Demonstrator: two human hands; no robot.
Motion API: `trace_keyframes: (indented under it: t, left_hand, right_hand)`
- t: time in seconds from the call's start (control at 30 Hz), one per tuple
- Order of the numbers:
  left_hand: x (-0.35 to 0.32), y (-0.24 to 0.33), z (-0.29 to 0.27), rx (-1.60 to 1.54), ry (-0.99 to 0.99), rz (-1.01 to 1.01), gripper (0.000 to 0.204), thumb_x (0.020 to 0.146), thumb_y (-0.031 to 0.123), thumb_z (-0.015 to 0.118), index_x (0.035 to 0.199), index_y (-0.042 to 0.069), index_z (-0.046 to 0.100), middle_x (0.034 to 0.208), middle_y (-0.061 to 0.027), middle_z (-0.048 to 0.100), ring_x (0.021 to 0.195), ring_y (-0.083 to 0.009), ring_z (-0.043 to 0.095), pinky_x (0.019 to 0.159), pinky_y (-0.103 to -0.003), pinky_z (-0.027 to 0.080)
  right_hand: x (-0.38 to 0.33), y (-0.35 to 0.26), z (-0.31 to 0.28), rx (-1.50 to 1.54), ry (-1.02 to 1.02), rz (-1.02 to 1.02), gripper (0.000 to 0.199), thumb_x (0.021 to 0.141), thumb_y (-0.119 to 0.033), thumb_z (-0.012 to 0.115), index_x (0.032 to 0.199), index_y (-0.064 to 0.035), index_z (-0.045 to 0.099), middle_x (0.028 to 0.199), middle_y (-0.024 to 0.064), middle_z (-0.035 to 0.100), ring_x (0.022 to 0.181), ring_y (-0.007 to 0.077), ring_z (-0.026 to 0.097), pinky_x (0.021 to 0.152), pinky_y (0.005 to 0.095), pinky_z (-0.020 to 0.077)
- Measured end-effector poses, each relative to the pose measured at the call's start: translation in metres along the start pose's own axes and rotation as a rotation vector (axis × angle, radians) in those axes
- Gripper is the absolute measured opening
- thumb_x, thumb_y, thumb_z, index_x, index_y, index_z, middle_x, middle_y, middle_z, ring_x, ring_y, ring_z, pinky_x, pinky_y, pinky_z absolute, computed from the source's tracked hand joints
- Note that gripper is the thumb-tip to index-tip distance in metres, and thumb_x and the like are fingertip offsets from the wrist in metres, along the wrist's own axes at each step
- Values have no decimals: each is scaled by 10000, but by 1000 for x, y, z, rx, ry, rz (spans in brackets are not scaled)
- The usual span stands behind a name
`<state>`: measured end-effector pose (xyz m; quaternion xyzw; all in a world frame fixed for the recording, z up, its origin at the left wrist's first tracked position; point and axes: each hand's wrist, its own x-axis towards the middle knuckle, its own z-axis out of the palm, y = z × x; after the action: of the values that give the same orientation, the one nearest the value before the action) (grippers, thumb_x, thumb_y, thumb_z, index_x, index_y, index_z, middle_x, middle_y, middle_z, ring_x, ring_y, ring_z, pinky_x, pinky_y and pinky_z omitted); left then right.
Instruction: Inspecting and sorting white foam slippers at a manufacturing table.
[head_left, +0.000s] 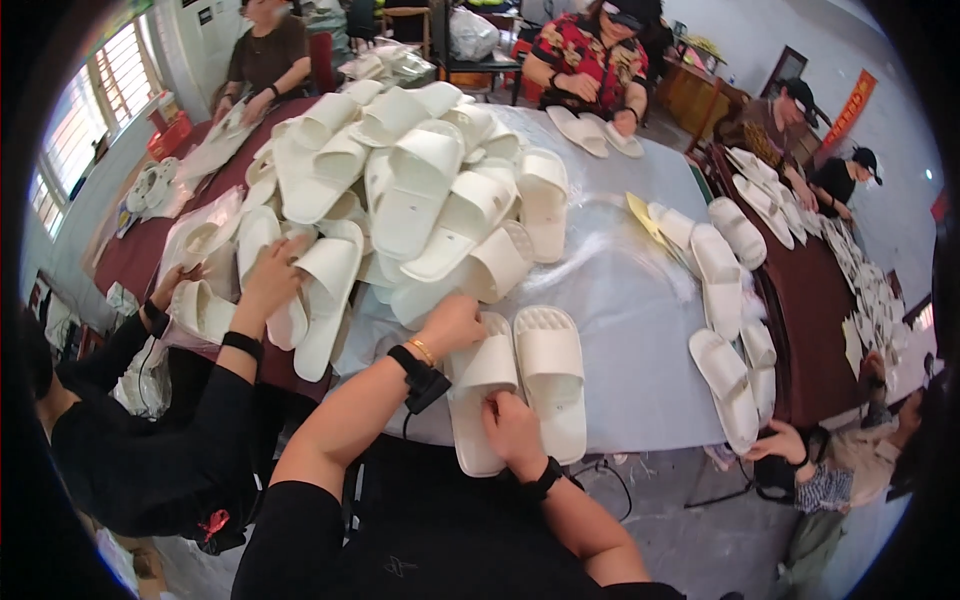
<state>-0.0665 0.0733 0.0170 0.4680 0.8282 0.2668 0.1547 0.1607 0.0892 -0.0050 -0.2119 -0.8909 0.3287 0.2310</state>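
The left hand (452,324) rests with its fingers curled over the far end of a white slipper (478,400) that lies near the front edge of the surface (630,330); the fingers press down on the strap rather than pinch it. The right hand (512,430) lies on the near half of the same slipper, fingers bent and pressed against the sole, thumb toward the strap. Just to the right, touching along its side, lies a second white slipper (552,375), sole ridges showing at its far end.

Beyond the hands rises a large heap of white slippers (420,190), stacked loosely across the middle of the surface, which is covered there by a clear plastic sheet. To the left, another person's hand (275,275) reaches onto a slipper at the edge of the heap, and a clear plastic bag (200,235) holding a slipper lies on the dark red cloth beside it.

On the right, a row of white slippers (722,300) runs from far to near along the surface edge, with a flat yellow piece (640,215) just left of its far end. On the far right wall hangs a narrow orange banner (851,108), tilted; its markings are too small to tell.
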Motion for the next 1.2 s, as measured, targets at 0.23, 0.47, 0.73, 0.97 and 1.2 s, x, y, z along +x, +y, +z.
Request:
trace_keyframes:
  t: [0.23, 0.47, 0.73, 0.97, 1.2]
  left_hand:
    - [-11, 28, -13, -326, 262, -33, 160, 815, 134, 611, 847, -22, 602, 747, -199, 647, 695, -334, 645, 656, -401, 505]
    - [4, 33, 4, -479, 220, 12, 142, 848, 105, 587, 884, -31, 604, 755, -173, 656, 686, -267, 655, 652, -362, 508]
    - [17, 46, 14, -386, 87, 87, 176, 867, 131, 604, 951, -17, 651, 799, -101, 686, 678, -166, 636, 655, -286, 509]
    - [43, 54, 14, -472, -208, 68, 183, 850, 150, 632, 950, 2, 670, 856, -84, 682, 787, -148, 614, 737, -298, 496]
    - [59, 57, 31, -563, -393, 61, 182, 863, 159, 639, 970, 14, 668, 920, -48, 666, 866, -126, 590, 804, -287, 477]
  right_hand:
    - [-11, -1, -57, -105, -26, 24, 88, 859, -123, 612, 919, -59, 613, 853, 143, 623, 720, 354, 630, 621, 435, 516]
    - [-41, 4, -101, -314, -47, 16, 66, 807, -72, 653, 856, -66, 608, 778, 111, 582, 675, 316, 608, 595, 412, 498]
    - [-15, 22, -83, -141, -121, -285, 52, 778, -35, 604, 788, -51, 555, 751, 124, 539, 696, 326, 578, 608, 417, 475]
    - [31, 53, -83, -151, -98, -319, 81, 809, -44, 586, 888, -37, 599, 845, 126, 585, 778, 332, 611, 672, 421, 510]
    - [39, 59, -83, -188, -213, -289, 207, 833, -34, 593, 1039, -34, 603, 954, 136, 616, 863, 337, 625, 731, 415, 525]
